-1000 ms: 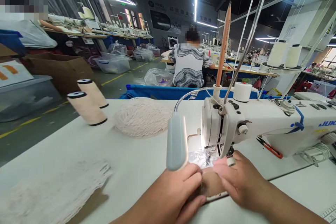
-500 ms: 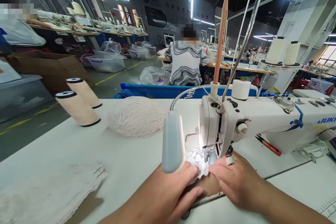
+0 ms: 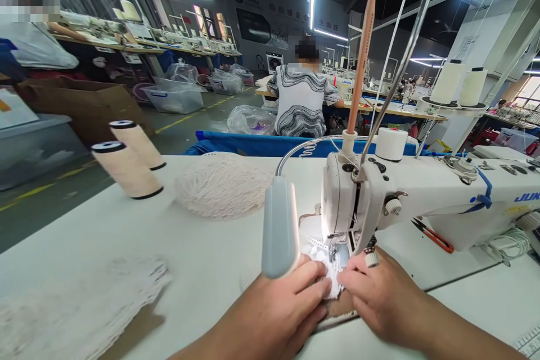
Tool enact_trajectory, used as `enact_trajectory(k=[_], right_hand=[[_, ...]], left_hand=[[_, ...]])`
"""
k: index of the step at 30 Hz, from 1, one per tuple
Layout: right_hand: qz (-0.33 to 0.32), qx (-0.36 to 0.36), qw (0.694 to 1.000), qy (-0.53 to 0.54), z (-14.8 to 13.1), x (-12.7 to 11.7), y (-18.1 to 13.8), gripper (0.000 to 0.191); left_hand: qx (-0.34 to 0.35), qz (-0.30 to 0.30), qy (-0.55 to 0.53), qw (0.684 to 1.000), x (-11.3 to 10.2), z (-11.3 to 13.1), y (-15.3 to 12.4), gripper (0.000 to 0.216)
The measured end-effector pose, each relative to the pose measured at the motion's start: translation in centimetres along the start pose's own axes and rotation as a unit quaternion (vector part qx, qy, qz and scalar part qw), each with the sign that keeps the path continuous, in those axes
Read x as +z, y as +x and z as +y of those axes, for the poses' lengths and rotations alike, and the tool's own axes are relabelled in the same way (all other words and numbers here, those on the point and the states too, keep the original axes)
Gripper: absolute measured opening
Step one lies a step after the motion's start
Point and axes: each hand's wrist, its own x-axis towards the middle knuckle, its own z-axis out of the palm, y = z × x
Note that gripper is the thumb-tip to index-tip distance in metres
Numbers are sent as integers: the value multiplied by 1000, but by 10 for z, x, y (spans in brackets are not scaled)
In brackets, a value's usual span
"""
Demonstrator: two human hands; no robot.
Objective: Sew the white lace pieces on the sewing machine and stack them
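Note:
A strip of white lace lies under the needle area of a white sewing machine, lit by a grey lamp. My left hand is closed at the lace's left side, fingertips pressing on it, thumb partly hidden below the fingers. On the other side my right hand pinches the lace's right edge, its fingers bent close to the presser foot. The machine head covers part of my right hand's fingers. Where the lace passes behind the needle cannot be made out clearly.
A pile of pale lace and a second lace piece lie on the white table. Two cream thread cones stand at its far left edge. Red-handled thread snips rest under the machine arm. A person sits ahead, facing away.
My left hand's fingers have drawn together, the thumb tucking in, and moved slightly right along the lace. More lace shows between my hands. The view has shifted slightly.

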Motion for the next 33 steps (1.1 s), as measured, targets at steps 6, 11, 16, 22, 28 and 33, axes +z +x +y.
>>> enact_trajectory(k=[6,11,16,22,28,33], right_hand=[[1,-1,1000,-6,0,0,-1,22],[6,-7,1000,-20,0,-2,0,22],[10,-5,1000,-9,0,-2,-1,25],[0,6,1000,10,0,-1,-2,27],[-5,16,1000,4,-1,1,-2,24],[-2,23,1000,-3,0,1,-2,24]], left_hand=[[18,48,8,999,7,0,0,18],[15,43,13,999,10,-2,-3,19],[7,36,16,999,10,0,-3,19],[4,36,24,999,15,-1,-4,21],[17,34,17,999,13,3,-7,27],[21,45,17,999,14,1,-6,27]])
